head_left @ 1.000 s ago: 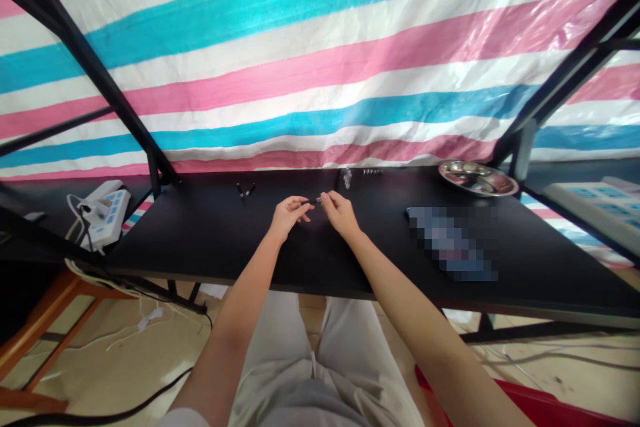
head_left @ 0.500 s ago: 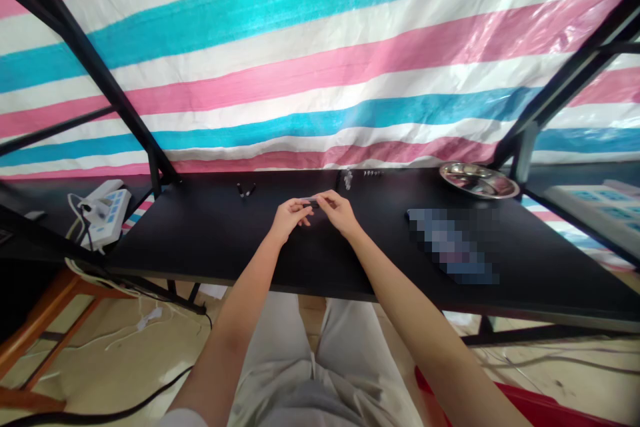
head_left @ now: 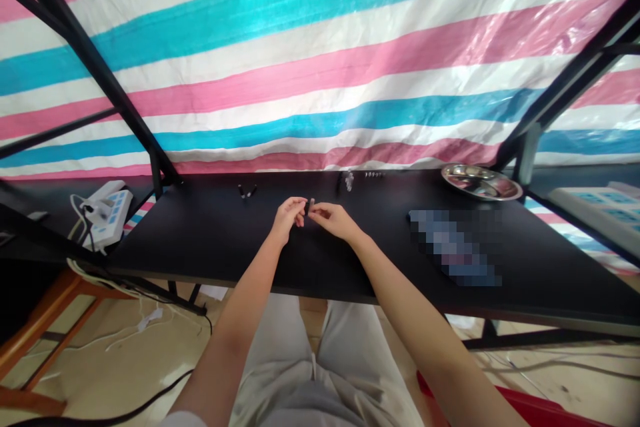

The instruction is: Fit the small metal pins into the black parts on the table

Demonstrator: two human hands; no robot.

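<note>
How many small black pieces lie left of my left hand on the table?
2: the left piece and the right piece, slightly apart, toward the back of the table.

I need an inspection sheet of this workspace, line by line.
Surface: black table.
Job's things: small dark part, too small to identify.
Clutter: two dark pieces, clear pieces and metal pieces toward the far edge; metal plate and pixelated blue thing at right.
Grip: left hand and right hand pinch the small dark part.
Cables: white cables and black cable at lower left.
Surroundings: striped sheet behind; power strip at left.
</note>
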